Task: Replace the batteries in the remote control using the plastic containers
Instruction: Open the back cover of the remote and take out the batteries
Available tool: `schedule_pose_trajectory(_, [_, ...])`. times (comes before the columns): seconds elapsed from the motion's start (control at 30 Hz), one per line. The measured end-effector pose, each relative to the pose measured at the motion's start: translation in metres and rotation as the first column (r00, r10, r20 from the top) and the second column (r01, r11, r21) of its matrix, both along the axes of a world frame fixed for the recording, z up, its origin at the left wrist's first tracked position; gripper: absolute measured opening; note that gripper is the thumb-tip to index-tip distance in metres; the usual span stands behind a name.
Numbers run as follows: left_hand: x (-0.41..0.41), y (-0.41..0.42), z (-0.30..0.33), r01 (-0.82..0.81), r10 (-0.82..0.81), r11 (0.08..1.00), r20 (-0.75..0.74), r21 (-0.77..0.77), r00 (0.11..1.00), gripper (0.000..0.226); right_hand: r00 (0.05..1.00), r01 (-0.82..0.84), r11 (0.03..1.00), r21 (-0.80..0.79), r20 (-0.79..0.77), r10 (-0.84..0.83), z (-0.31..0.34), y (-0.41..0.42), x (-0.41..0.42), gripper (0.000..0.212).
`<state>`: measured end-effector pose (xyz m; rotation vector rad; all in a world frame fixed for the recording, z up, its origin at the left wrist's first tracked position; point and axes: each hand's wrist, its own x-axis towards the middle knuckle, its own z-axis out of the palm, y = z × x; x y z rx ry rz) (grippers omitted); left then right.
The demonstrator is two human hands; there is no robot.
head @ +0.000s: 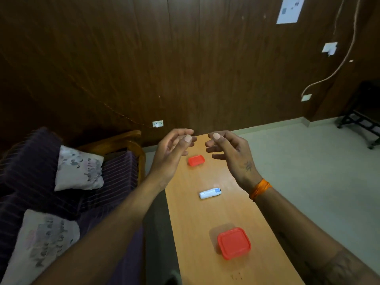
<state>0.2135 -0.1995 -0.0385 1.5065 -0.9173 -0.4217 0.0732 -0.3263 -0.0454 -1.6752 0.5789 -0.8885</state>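
Nearest the camera, a square plastic container (234, 243) with a red lid sits closed on the long wooden table (197, 233), well below both hands and closer to the right forearm.

Head view, hands: the left hand (171, 152) and the right hand (230, 151) are raised above the far end of the table, palms turned toward each other, fingers loosely curled and spread. Neither hand holds anything; both are apart from every object. The thumb tips face each other across a small gap. An orange thread band (260, 189) circles the right wrist.

Head view, task objects: a second, smaller red-lidded container (196, 160) rests on the table just below the gap between the hands, closed. The white remote control (210, 193) lies flat on the table between the two containers, below the hands and nearer the right wrist, its long axis running roughly left to right.

Left of the left forearm stands a sofa (26, 161) with two printed cushions (79, 168).
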Motion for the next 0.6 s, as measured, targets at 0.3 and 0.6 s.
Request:
schedule_pose_trajectory(0.3, [0.122, -0.08, 0.012, 0.234, -0.234, 0.972, -0.018, 0.021, 0.972, 0.048, 0.98, 0.193, 0.98, 0.046, 0.043, -0.195, 0.002, -0.032, 0.094, 0.033])
schedule_pose_trajectory(0.6, [0.139, -0.127, -0.002, 0.433, -0.432, 0.9, -0.021, 0.054, 0.901, 0.03, 0.92, 0.389, 0.918, 0.071, 0.011, -0.391, -0.005, -0.055, 0.097, 0.039])
